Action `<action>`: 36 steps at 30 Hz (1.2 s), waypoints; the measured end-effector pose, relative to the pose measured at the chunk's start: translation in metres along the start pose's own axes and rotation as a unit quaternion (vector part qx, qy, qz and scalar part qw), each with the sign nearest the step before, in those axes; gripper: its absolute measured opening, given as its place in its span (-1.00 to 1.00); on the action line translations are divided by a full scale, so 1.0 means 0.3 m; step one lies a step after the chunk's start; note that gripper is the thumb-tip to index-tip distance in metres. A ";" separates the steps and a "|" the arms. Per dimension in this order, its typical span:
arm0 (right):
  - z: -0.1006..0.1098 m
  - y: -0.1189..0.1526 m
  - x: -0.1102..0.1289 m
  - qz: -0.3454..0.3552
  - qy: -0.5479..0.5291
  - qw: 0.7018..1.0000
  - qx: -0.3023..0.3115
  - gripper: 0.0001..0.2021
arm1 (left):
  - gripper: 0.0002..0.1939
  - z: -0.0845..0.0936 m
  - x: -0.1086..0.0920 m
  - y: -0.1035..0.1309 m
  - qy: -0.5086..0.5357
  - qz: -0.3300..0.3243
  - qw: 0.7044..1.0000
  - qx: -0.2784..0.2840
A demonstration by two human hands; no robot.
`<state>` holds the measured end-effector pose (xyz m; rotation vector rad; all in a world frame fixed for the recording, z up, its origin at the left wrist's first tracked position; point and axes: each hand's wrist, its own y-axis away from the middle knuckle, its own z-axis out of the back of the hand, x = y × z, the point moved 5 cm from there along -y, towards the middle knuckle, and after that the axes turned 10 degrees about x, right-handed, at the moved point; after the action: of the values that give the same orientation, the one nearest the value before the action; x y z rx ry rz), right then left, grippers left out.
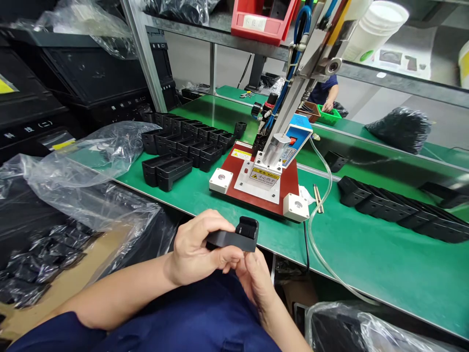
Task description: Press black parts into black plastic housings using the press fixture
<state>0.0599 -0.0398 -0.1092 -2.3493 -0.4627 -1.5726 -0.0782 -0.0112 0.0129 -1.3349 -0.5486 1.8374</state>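
Note:
Near the table's front edge, a black plastic part [238, 239] is held up with its hollow end toward the right. My left hand [200, 247] is wrapped round its left end, thumb below and fingers above. My right hand [254, 274] is closed just under the part's right end, fingertips against its underside; whether a small piece is between them is hidden. Beyond the hands stands a press machine [269, 166] on a red base with two white button boxes. Rows of similar black parts [186, 139] stand on the green table left of the press.
More black parts [403, 210] line the table [366, 254] at right. A clear hose [311, 234] curves over the front edge. Plastic-covered parts [40, 259] lie at lower left. A metal shelf [212, 36] spans above. Another person's hand [328, 105] is at a green bin [331, 117].

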 end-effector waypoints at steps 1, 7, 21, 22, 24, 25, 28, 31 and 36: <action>0.019 0.006 0.010 0.028 0.076 0.995 -0.051 -0.49 | -0.72 0.003 0.018 0.005 0.017 0.035 0.999 -0.012; 0.022 0.039 0.159 0.331 0.503 0.781 -0.168 -0.23 | -0.65 -0.053 0.137 0.024 0.278 0.304 0.908 -0.072; 0.251 -0.289 0.617 0.294 0.396 0.848 -0.195 -0.38 | -0.74 -0.105 0.232 -0.441 0.110 0.137 0.984 -0.020; 0.274 -0.326 0.652 0.295 0.383 0.854 -0.189 -0.38 | -0.74 -0.110 0.242 -0.485 0.092 0.127 0.987 -0.027; 0.319 -0.390 0.705 0.295 0.371 0.861 -0.183 -0.40 | -0.73 -0.126 0.272 -0.557 0.072 0.124 0.989 -0.035; 0.339 -0.415 0.723 0.295 0.370 0.861 -0.184 -0.42 | -0.73 -0.135 0.293 -0.583 0.074 0.127 0.988 -0.037; 0.379 -0.457 0.742 0.297 0.381 0.853 -0.196 -0.50 | -0.76 -0.157 0.368 -0.633 0.099 0.141 0.984 -0.042; 0.382 -0.466 0.718 0.292 0.400 0.844 -0.206 -0.57 | -0.78 -0.160 0.434 -0.662 0.116 0.145 0.981 -0.046; 0.353 -0.455 0.676 0.284 0.444 0.814 -0.244 -0.58 | -0.76 -0.161 0.487 -0.718 0.149 0.147 0.978 -0.014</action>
<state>0.1651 0.1490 0.0464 -1.4422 0.8505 -2.3193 0.0194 0.2293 0.0654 -1.7475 -0.2284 1.8134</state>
